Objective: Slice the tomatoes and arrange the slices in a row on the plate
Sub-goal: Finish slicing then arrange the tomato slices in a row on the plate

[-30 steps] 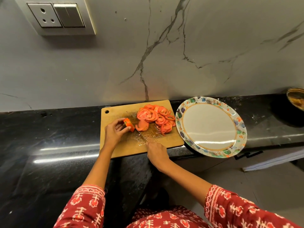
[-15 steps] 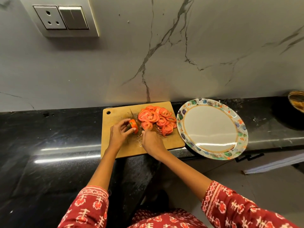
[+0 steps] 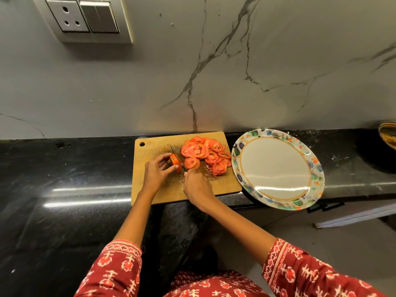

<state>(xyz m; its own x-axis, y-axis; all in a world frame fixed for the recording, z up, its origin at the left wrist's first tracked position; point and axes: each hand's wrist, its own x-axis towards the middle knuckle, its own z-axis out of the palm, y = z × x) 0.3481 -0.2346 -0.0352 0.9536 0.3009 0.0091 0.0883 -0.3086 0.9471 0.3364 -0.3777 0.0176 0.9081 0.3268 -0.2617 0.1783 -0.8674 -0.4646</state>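
Observation:
A wooden cutting board (image 3: 162,194) lies on the black counter. My left hand (image 3: 157,171) pinches a small end piece of tomato (image 3: 174,162) on the board. My right hand (image 3: 197,186) grips a knife (image 3: 177,154) whose blade runs along the right side of that piece. A heap of several tomato slices (image 3: 205,154) lies on the board's far right part. To the right of the board sits a white plate (image 3: 274,170) with a floral rim, with nothing on it.
The black counter (image 3: 64,189) stretches left; its front edge runs below the board and plate. A marble wall with a socket and switch panel (image 3: 85,18) rises behind. A dark bowl (image 3: 387,133) sits at the far right edge.
My right hand has pushed the knife forward from the board's near part up to the tomato piece. My left hand still holds the piece in the same place.

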